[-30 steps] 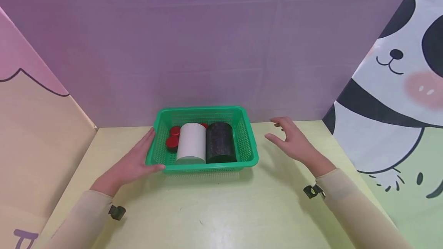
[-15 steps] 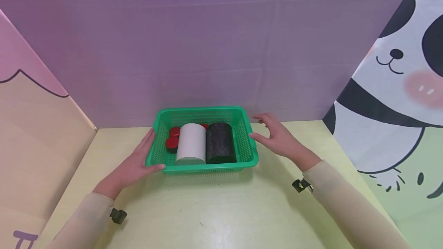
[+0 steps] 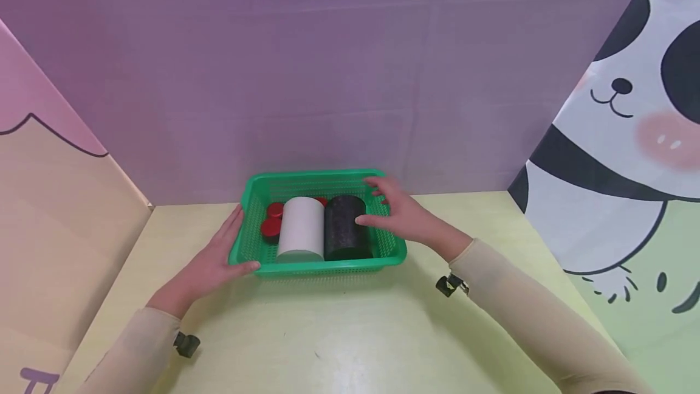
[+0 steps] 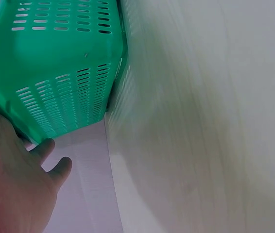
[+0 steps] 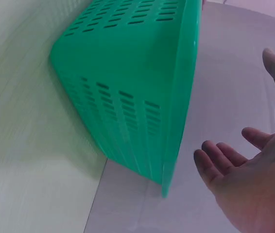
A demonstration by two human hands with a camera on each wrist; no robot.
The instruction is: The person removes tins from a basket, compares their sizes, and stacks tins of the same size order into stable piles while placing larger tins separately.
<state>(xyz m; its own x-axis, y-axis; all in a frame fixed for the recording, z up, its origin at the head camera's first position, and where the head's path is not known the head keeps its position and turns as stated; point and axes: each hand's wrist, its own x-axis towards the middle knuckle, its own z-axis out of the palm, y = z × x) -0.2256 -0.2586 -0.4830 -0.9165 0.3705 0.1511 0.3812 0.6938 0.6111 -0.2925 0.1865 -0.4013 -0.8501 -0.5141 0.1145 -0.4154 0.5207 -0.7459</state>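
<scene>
A green plastic basket (image 3: 328, 267) with slotted walls stands on the table. Inside it lie a white cylinder (image 3: 302, 227) and, to its right, a black cylinder (image 3: 341, 230). My left hand (image 3: 210, 269) rests along the basket's left side, thumb at the front left corner and fingers extended along the rim. Over the basket's right wall reaches my right hand (image 3: 404, 217), its fingers spread and thumb overlapping the black cylinder in the head view. The right wrist view shows this hand (image 5: 254, 174) above the rim, with nothing between fingers and thumb.
Small red-topped round items (image 3: 271, 230) sit in the basket left of and behind the white cylinder. A purple backdrop (image 3: 328, 78) rises right behind the basket. Printed panels flank the pale table (image 3: 328, 333), with a panda (image 3: 623, 96) on the right one.
My right hand has moved left from beside the basket to over its right wall and the black cylinder. The left hand stays at the basket's left side.
</scene>
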